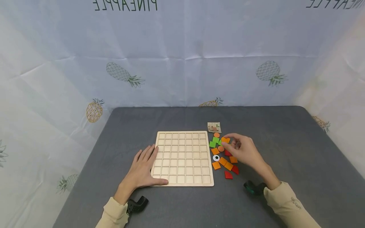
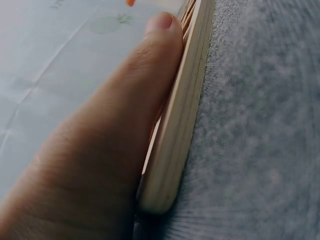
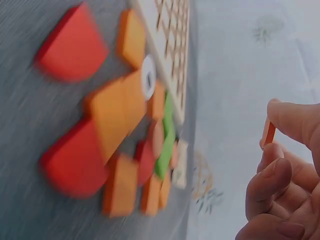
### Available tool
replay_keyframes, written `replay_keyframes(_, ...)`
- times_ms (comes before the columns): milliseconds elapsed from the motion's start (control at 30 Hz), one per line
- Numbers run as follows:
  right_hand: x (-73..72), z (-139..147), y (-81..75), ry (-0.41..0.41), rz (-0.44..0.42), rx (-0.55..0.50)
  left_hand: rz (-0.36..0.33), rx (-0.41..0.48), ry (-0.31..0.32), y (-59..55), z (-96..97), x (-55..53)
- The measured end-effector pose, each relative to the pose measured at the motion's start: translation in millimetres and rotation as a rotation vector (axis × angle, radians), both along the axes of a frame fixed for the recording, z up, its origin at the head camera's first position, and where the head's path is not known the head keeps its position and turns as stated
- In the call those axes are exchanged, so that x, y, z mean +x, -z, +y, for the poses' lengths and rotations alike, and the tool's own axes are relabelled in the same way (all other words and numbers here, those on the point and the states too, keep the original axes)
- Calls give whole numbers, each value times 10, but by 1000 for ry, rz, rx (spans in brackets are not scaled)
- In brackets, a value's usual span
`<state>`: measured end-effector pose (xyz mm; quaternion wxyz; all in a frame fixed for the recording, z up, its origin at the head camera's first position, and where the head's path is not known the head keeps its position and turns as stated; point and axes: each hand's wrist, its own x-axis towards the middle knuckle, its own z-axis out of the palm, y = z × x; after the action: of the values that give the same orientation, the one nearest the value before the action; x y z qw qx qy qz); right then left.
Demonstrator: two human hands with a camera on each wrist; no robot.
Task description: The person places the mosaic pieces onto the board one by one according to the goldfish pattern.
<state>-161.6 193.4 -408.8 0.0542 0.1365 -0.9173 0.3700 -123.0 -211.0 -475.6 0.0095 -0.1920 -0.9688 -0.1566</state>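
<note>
The right hand (image 1: 243,150) pinches a thin orange piece (image 3: 269,132) between its fingertips, above the dark grey tabletop (image 1: 285,133). Beneath and just nearer than this hand lie green square pieces (image 1: 212,144), a white disc with a black centre (image 1: 216,157) and red rounded-edge pieces (image 1: 228,174); a small printed card (image 1: 214,127) sits beyond it. The left hand (image 1: 144,169), fingers extended, rests on the pale wooden gridded board (image 1: 182,155) to its right.

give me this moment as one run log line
left hand: rests on grid board | right hand: pinches orange piece | colored pieces: beside board's right edge | picture card: beyond pieces
</note>
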Motion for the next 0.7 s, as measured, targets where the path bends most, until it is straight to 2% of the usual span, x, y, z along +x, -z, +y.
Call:
replay_keyframes(200, -29, -263, -83, -73, 16, -60, 23, -3, -1, 24, -14, -2)
replay_keyframes(400, -69, -547, -132, -124, -9, -86, 27, 15, 0, 39, -20, 0)
replay_keyframes(700, -16, -998, -46, -240, -33, -126, 17, 27, 2, 27, -5, -9)
